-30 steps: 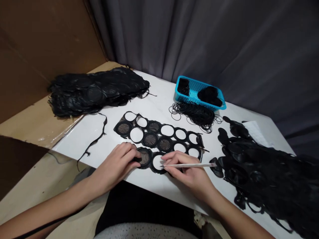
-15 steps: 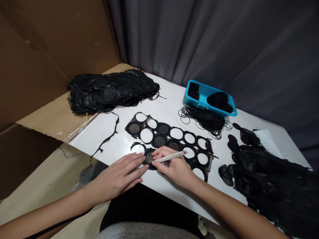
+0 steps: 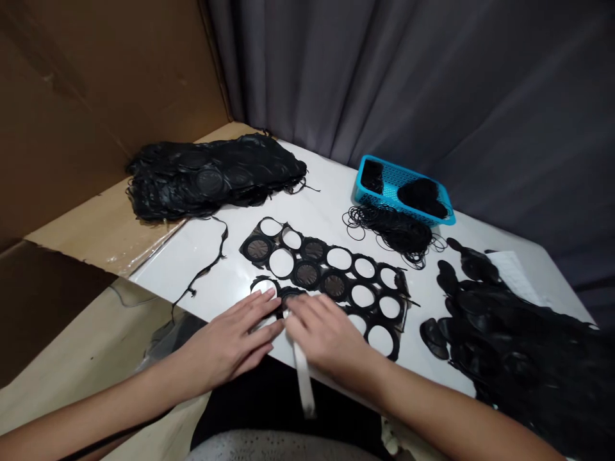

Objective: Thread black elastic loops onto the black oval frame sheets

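Observation:
A thin black rubber sheet (image 3: 319,259) with rows of round holes lies on the white table. Some of its rings still hold dark discs, such as the ribbed disc (image 3: 307,273). My left hand (image 3: 235,339) rests flat on the sheet's near left edge, fingers stretched out and pressing beside a ring. Close to it, my right hand (image 3: 327,333) is closed around a slim white pen-like tool (image 3: 303,381), whose rear end points down toward my lap. The tool's tip is hidden under the fingers, over the near row of rings.
A thick stack of black sheets (image 3: 216,176) lies at the back left. Behind the sheet stand a blue basket (image 3: 406,206) with black pieces and a tangle of thin black rings (image 3: 391,230). Loose black discs (image 3: 519,346) are heaped at right by a white paper (image 3: 516,275).
The white tool has swung round in my right hand, its rear end turning from pointing right to pointing toward me. My left hand stays nearly in place on the sheet.

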A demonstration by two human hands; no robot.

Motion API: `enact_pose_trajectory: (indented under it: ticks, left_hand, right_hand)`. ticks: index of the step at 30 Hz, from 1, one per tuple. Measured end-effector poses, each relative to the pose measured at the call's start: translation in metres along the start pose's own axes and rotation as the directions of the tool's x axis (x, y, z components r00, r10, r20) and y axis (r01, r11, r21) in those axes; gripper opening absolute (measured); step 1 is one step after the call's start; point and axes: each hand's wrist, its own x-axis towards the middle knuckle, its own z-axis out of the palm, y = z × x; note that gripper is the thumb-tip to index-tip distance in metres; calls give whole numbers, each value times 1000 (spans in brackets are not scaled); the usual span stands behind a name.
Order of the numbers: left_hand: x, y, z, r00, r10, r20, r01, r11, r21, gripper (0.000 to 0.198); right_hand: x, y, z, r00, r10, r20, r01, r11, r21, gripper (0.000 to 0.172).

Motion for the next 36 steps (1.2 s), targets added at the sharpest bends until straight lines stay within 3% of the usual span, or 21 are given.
enact_pose_trajectory:
  ticks: [2, 5, 8, 11, 13, 15, 21, 25, 36]
  left_hand:
    - [2, -1, -2, 1000, 3, 15, -3, 1000, -13, 31]
    - [3, -1, -5, 1000, 1, 21, 0, 1000, -31, 33]
    - [2, 0, -7, 1000, -17, 4, 17, 999, -50, 32]
    - [4, 1, -11, 987, -131, -96, 129, 991, -30, 22]
    - [11, 2, -13, 962, -192, -195, 202, 979, 33, 14]
    - [22, 1, -14, 958, -179, -223, 203, 975, 93, 14]
    - [51, -7, 4, 994, -104, -28, 107, 988, 108, 37]
    - [51, -10, 12, 991, -134, -17, 134, 988, 72, 38]
    - [51, -11, 11, 993, -120, -7, 120, 987, 111, 40]
  right_hand:
    - [6, 20, -12, 982, 168, -81, -169, 986, -7, 21]
    - [13, 58, -29, 864, 488, -123, -464, 867, 180, 16]
    - [14, 81, -35, 794, 602, -89, -546, 769, 333, 15]
    - [13, 83, -28, 788, 610, -80, -534, 743, 404, 14]
    - [12, 77, -21, 817, 576, -11, -505, 725, 469, 15]
    - [13, 70, -15, 845, 530, 75, -483, 694, 533, 15]
    - [15, 60, -7, 863, 483, 147, -461, 636, 619, 14]
    - [15, 60, -5, 876, 466, 123, -436, 658, 613, 17]
    - [17, 56, -2, 904, 425, 57, -388, 756, 528, 21]
